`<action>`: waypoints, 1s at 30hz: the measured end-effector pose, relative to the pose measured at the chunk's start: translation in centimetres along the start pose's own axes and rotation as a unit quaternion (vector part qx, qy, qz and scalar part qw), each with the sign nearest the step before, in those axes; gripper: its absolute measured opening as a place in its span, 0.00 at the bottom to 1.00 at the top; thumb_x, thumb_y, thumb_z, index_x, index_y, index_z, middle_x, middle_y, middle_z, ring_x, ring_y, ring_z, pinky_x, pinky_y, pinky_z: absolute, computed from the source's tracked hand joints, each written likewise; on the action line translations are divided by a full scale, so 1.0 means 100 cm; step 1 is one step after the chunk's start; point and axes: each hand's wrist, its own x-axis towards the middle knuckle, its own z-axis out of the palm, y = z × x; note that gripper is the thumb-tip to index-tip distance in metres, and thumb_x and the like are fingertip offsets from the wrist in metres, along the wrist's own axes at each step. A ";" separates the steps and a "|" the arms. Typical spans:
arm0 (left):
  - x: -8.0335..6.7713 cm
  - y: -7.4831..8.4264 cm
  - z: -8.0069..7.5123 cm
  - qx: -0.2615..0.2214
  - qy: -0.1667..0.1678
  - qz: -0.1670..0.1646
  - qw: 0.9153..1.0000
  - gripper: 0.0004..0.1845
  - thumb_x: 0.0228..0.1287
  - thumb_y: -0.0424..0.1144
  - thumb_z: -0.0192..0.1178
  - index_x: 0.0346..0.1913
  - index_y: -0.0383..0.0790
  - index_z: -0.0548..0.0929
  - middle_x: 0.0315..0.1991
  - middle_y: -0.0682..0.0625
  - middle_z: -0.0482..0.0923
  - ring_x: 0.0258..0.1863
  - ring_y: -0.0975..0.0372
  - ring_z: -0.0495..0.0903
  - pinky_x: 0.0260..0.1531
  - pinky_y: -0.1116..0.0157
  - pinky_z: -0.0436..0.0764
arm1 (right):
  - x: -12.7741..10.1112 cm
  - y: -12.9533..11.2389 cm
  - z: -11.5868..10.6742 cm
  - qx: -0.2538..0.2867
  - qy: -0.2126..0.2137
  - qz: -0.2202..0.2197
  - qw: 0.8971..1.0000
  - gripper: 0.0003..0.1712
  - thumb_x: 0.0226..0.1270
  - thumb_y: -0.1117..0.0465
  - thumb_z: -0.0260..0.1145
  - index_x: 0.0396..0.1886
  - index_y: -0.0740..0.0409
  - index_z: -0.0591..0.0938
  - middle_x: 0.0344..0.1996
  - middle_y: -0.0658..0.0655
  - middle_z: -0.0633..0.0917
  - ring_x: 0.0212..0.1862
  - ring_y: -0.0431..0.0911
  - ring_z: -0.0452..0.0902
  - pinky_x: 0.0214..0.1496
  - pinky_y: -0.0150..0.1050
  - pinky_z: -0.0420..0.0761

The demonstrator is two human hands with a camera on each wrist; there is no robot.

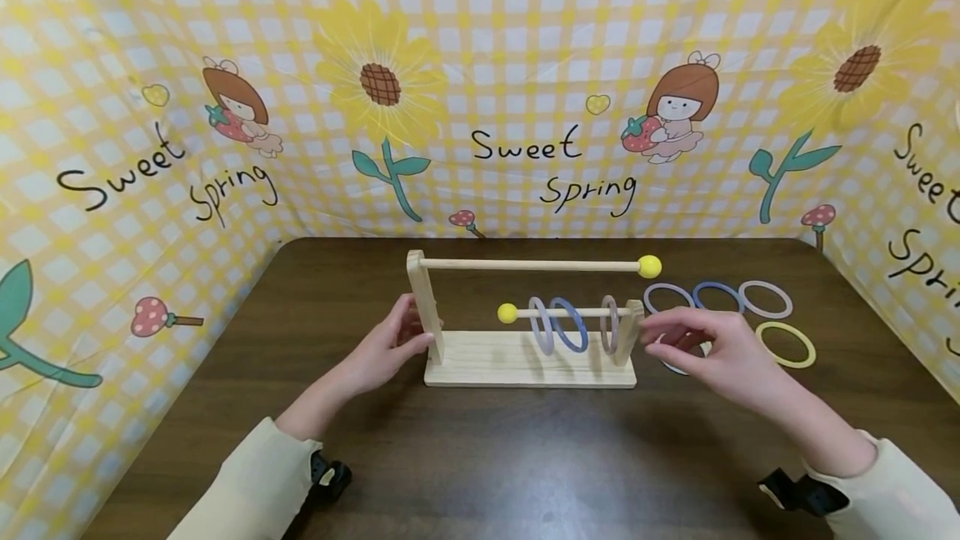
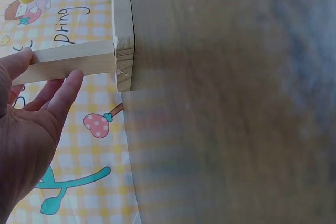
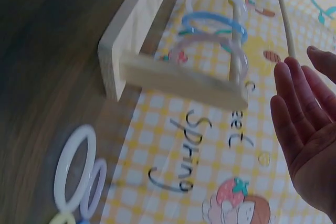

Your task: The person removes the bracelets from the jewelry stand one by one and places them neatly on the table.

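Observation:
A wooden stand (image 1: 517,367) with a tall left post and a shorter right post faces me. My left hand (image 1: 382,348) pinches the tall post (image 2: 73,66), thumb on one side and fingertips on the other. From this post a long upper rod (image 1: 525,265) runs right to a yellow ball. The lower rod (image 1: 592,313) carries a lavender ring (image 1: 546,349), a blue ring (image 1: 582,332) and a pinkish ring (image 1: 604,333). Just right of the short post (image 1: 628,336), my right hand (image 1: 723,352) hovers with loosely bent fingers, nothing between them.
On the table's right lie several loose rings: a lavender one (image 1: 667,286), a blue one (image 1: 717,284), a pale pink one (image 1: 765,283) and a yellow one (image 1: 785,365). A white ring (image 3: 59,171) lies partly behind my right hand in the head view. Patterned cloth (image 1: 525,107) walls the table.

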 end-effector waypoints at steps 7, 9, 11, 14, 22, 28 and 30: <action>0.000 0.000 0.000 -0.002 0.002 -0.004 1.000 0.25 0.73 0.34 0.55 0.67 0.42 0.59 0.55 0.34 0.75 0.57 0.47 0.75 0.54 0.49 0.74 | 0.013 -0.005 0.024 0.026 -0.020 -0.021 0.999 0.21 0.50 0.78 0.73 0.44 0.60 0.84 0.34 0.52 0.87 0.30 0.38 0.81 0.31 0.29 0.79; 0.000 0.001 0.000 -0.003 0.002 -0.003 1.000 0.24 0.73 0.34 0.55 0.67 0.41 0.59 0.55 0.34 0.75 0.57 0.47 0.75 0.54 0.49 0.74 | 0.015 -0.005 0.031 0.034 -0.024 -0.019 0.999 0.20 0.51 0.77 0.73 0.44 0.61 0.84 0.34 0.52 0.87 0.29 0.38 0.80 0.30 0.30 0.79; 0.001 0.001 0.000 -0.005 0.001 -0.002 1.000 0.24 0.73 0.34 0.54 0.66 0.40 0.59 0.55 0.35 0.75 0.57 0.47 0.75 0.54 0.50 0.74 | 0.018 -0.005 0.038 0.040 -0.028 -0.012 0.999 0.18 0.52 0.76 0.73 0.44 0.61 0.84 0.34 0.51 0.87 0.29 0.38 0.80 0.30 0.30 0.79; 0.001 0.002 0.000 -0.005 0.000 0.001 1.000 0.24 0.73 0.33 0.54 0.66 0.38 0.59 0.55 0.34 0.75 0.57 0.46 0.75 0.54 0.50 0.74 | 0.021 -0.005 0.048 0.038 -0.031 0.003 0.999 0.16 0.54 0.73 0.74 0.43 0.59 0.84 0.33 0.49 0.87 0.29 0.38 0.80 0.29 0.32 0.80; 0.000 0.002 0.000 -0.008 -0.004 0.004 1.000 0.23 0.73 0.33 0.54 0.65 0.40 0.60 0.54 0.33 0.75 0.57 0.46 0.75 0.54 0.51 0.74 | 0.026 -0.002 0.068 0.020 -0.023 0.036 0.999 0.14 0.56 0.71 0.73 0.43 0.58 0.85 0.32 0.47 0.87 0.29 0.36 0.80 0.28 0.33 0.80; 0.000 0.001 0.000 -0.012 -0.003 0.005 1.000 0.23 0.73 0.33 0.54 0.65 0.37 0.60 0.54 0.32 0.75 0.57 0.46 0.75 0.54 0.51 0.74 | 0.028 0.003 0.078 0.020 -0.013 0.058 0.998 0.13 0.56 0.72 0.73 0.42 0.61 0.85 0.33 0.50 0.88 0.28 0.36 0.81 0.27 0.34 0.79; 0.000 0.000 0.000 -0.011 -0.004 0.006 1.000 0.23 0.73 0.33 0.54 0.65 0.36 0.59 0.55 0.32 0.74 0.57 0.45 0.75 0.54 0.50 0.74 | 0.029 0.004 0.081 0.022 -0.015 0.068 0.997 0.14 0.55 0.71 0.73 0.42 0.61 0.84 0.33 0.51 0.88 0.29 0.36 0.82 0.27 0.35 0.80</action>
